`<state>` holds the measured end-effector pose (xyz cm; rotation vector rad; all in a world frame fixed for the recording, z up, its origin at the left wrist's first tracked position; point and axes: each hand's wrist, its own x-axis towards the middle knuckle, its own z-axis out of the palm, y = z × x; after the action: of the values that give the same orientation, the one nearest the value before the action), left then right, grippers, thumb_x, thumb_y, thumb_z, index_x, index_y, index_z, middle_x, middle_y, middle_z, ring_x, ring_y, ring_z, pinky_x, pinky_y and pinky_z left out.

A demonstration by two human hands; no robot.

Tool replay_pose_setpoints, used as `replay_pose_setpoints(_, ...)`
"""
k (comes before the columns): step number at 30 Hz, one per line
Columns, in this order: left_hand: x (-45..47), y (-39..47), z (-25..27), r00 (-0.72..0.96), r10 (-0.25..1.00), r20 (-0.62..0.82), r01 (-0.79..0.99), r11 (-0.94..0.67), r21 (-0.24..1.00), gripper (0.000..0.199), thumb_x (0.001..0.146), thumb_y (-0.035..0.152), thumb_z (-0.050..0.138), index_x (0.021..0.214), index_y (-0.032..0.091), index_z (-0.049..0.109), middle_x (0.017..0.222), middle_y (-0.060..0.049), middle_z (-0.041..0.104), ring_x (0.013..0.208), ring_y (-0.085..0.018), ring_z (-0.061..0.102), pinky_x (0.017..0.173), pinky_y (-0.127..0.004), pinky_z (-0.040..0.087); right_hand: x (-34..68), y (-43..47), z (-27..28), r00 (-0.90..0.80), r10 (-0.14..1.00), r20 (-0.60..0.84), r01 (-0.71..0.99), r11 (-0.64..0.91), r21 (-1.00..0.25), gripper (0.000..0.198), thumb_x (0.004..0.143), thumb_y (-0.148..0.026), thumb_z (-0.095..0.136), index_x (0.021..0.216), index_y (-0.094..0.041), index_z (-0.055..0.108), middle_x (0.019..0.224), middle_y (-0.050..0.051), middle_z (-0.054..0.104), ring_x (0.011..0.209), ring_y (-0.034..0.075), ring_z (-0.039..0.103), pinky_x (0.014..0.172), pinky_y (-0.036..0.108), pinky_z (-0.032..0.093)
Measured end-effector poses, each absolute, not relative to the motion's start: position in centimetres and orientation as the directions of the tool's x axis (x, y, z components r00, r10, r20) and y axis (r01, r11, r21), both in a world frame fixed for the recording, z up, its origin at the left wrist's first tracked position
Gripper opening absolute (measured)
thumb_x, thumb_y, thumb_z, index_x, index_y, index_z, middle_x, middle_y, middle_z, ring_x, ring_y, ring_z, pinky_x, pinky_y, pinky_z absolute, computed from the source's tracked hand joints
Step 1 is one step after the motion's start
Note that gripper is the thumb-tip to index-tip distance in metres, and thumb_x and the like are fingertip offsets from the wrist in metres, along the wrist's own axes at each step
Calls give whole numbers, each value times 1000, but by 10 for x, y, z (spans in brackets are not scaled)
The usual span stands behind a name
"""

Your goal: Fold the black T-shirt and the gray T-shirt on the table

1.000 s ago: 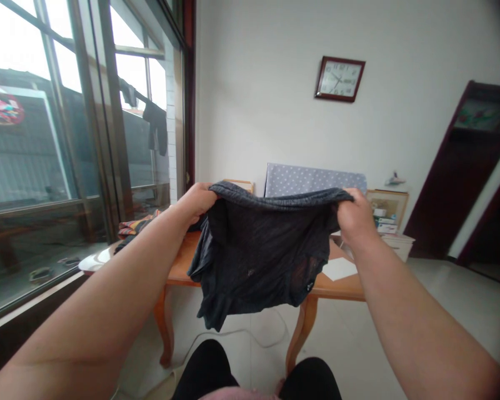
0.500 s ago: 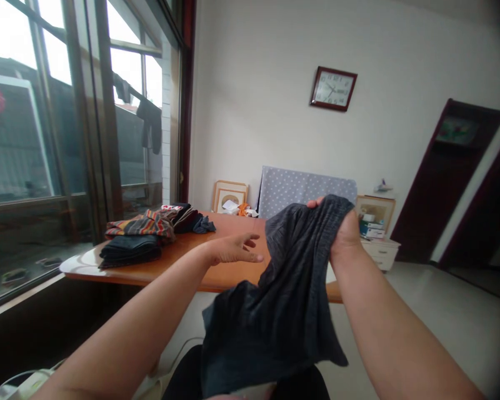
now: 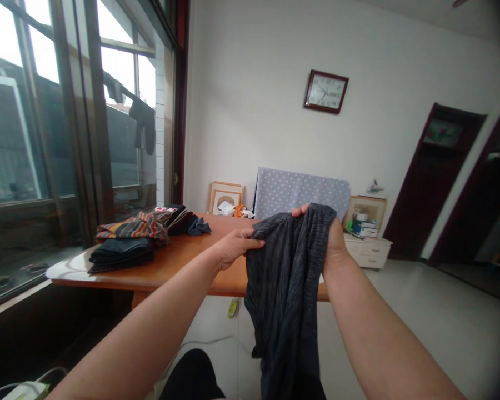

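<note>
Holds up a dark grey garment [image 3: 285, 283] between both hands in front of a wooden table [image 3: 187, 264], letting it hang in long folds past the near edge. Pinches its upper left edge in the left hand [image 3: 235, 245], with thumb and fingers nearly closed on the cloth. Clasps its gathered top at the right in the right hand [image 3: 336, 240], with fingertips showing over the upper edge and the rest of the grip hidden behind the fabric. Has within view, at the table's left end, a stack of dark folded clothes [image 3: 123, 254] – topped with a striped garment [image 3: 129, 226] – and, farther right, a crumpled blue-grey piece [image 3: 199, 226]. Faces a dotted cloth [image 3: 302, 191] beyond the table, a wall clock [image 3: 326, 91] above it and a white cabinet [image 3: 370, 253] to the right – with windows [image 3: 20, 150] along the left
</note>
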<state>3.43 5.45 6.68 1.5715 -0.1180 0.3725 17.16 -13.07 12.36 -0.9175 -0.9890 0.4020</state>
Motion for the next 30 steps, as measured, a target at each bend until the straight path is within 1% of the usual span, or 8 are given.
replay_pose_setpoints(3, 37, 63, 73, 884, 261, 388, -401, -5, 916, 35, 76, 26, 77, 109, 17, 73, 111, -7, 74, 103, -22, 68, 94, -33, 47, 178, -133, 120, 558, 677, 480, -40, 600, -799, 19, 73, -44, 67, 78, -26, 70, 81, 3, 74, 85, 27, 69, 80, 42, 55)
replay_pose_setpoints(6, 38, 65, 79, 846, 328, 421, -461, 55, 885, 28, 75, 23, 76, 103, 17, 72, 101, -5, 75, 93, -19, 69, 88, -30, 49, 181, -136, 114, 556, 717, 421, -31, 524, -851, 18, 74, -41, 68, 79, -23, 71, 77, 3, 73, 75, 24, 68, 73, 39, 55)
replay_pose_setpoints(11, 42, 57, 85, 831, 365, 421, -484, 99, 870, 24, 72, 19, 74, 95, 17, 69, 86, -3, 73, 82, -19, 69, 80, -32, 54, 172, -143, 99, 433, 811, 393, 188, 344, -920, 22, 74, -28, 74, 96, -21, 71, 91, 3, 74, 76, 17, 65, 68, 29, 50)
replay_pose_setpoints(14, 46, 52, 89, 817, 415, 401, -476, 94, 874, 21, 71, 18, 72, 92, 18, 68, 79, -2, 71, 73, -18, 69, 74, -31, 55, 164, -147, 93, 288, 892, 349, 353, 240, -904, 31, 76, -22, 73, 107, -22, 70, 100, 3, 73, 89, 18, 66, 78, 31, 50)
replay_pose_setpoints(19, 49, 57, 95, 778, 440, 449, -431, -146, 890, 11, 72, 16, 67, 83, 17, 67, 72, 0, 69, 64, -14, 64, 62, -24, 50, 150, -153, 92, 163, 918, 360, 509, 234, -828, 35, 78, -19, 68, 113, -24, 69, 112, 2, 71, 106, 20, 64, 95, 36, 48)
replay_pose_setpoints(22, 47, 62, 98, 757, 442, 481, -437, -204, 876, 11, 73, 17, 67, 84, 17, 67, 73, 0, 69, 64, -13, 63, 62, -22, 48, 146, -158, 93, 130, 932, 339, 534, 223, -816, 39, 79, -21, 69, 117, -25, 68, 112, 3, 71, 103, 21, 66, 93, 38, 51)
replay_pose_setpoints(26, 41, 62, 100, 806, 411, 426, -418, -113, 901, 17, 76, 26, 70, 91, 18, 69, 78, -1, 71, 67, -15, 65, 65, -25, 50, 146, -165, 95, 67, 951, 301, 629, 194, -752, 51, 73, -17, 71, 123, -28, 69, 112, 2, 72, 97, 22, 68, 85, 36, 53)
replay_pose_setpoints(30, 39, 55, 98, 835, 367, 410, -379, -158, 912, 21, 76, 29, 73, 93, 17, 71, 81, -1, 72, 69, -14, 65, 66, -24, 49, 151, -162, 95, 216, 915, 340, 704, 96, -704, 51, 74, -14, 67, 124, -25, 68, 87, 1, 72, 78, 19, 66, 73, 33, 51)
